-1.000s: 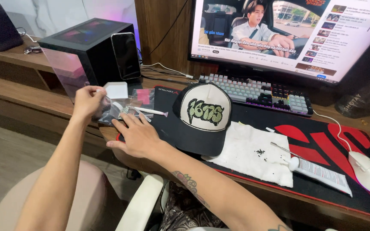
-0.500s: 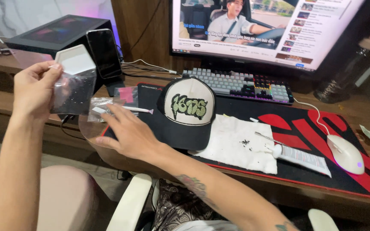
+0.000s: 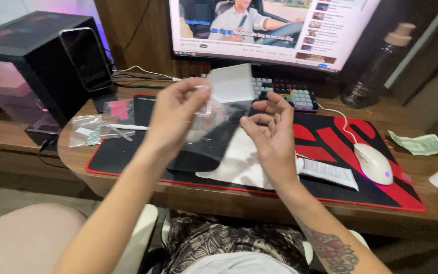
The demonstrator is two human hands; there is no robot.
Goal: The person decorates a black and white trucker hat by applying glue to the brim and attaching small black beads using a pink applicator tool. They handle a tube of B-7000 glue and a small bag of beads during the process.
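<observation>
Above the desk mat, at chest height: one clear plastic bag [image 3: 219, 124] with a white card header [image 3: 231, 83], held up in the air in front of the keyboard [image 3: 290, 94] so the light from the monitor [image 3: 275, 28] comes through it.

Left hand [image 3: 176, 114]: thumb and fingers pinched together on the bag's top edge, just beside the header; wrist bent, forearm rising from lower left. Bag hangs free below the pinch.

Right hand [image 3: 272, 134]: fingers apart and loosely curled, palm turned inward, touching or nearly touching the bag's right side; I cannot tell which. Holds nothing firmly. Forearm rises from lower right.

Beneath, on the red-and-black mat [image 3: 381, 167]: a dark cap [image 3: 193, 160], mostly hidden by the bag, and a white cloth [image 3: 239, 167] just beside it.

Left edge of the mat: second small clear bag [image 3: 89, 132] lying flat, with a thin white stick [image 3: 125, 127] across it.

Right of the mat: white mouse [image 3: 373, 162], wired.
</observation>
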